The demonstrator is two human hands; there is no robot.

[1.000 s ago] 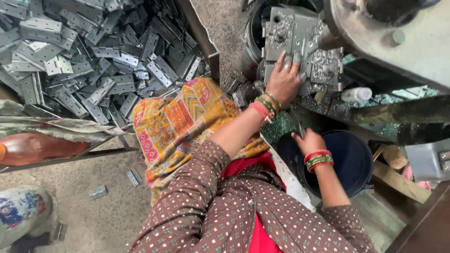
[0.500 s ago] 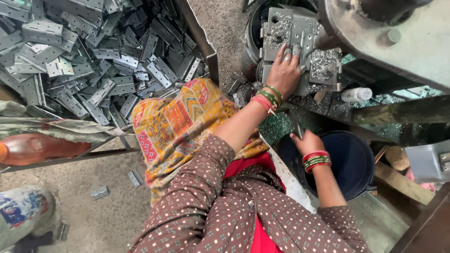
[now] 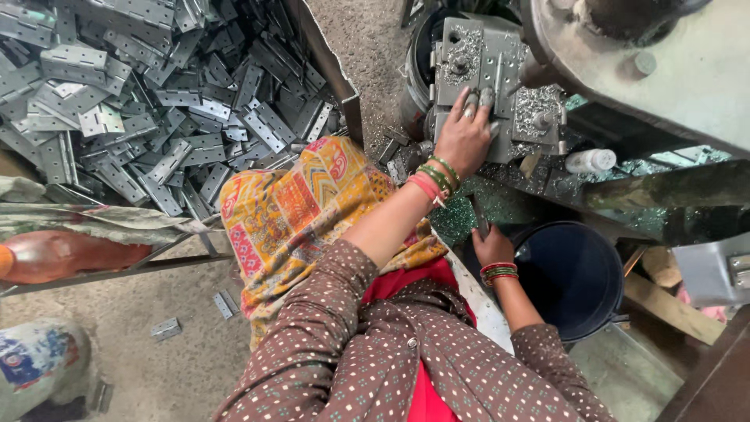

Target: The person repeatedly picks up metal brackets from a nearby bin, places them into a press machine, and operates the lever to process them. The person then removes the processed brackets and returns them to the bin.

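My left hand (image 3: 462, 139), with bangles at the wrist, reaches up to a grey metal fixture block (image 3: 457, 55) on a machine strewn with metal shavings. Its fingertips lie on the block's face. Whether a part sits under them is hidden. My right hand (image 3: 492, 247), also with bangles, is lower, beside the rim of a dark blue bucket (image 3: 574, 277). It grips a thin dark metal piece (image 3: 479, 221) that sticks up from the fingers. A patterned orange cloth (image 3: 297, 203) covers my lap.
A metal bin (image 3: 328, 66) at the upper left holds a heap of several grey hinge plates (image 3: 156, 94). Loose plates (image 3: 226, 303) lie on the concrete floor. A small white bottle (image 3: 591, 161) rests on the machine, and wooden blocks (image 3: 664, 305) lie at the right.
My left hand has moved up the fixture block, from its lower edge to its face. My right hand stays beside the bucket, and the metal piece in it now shows.
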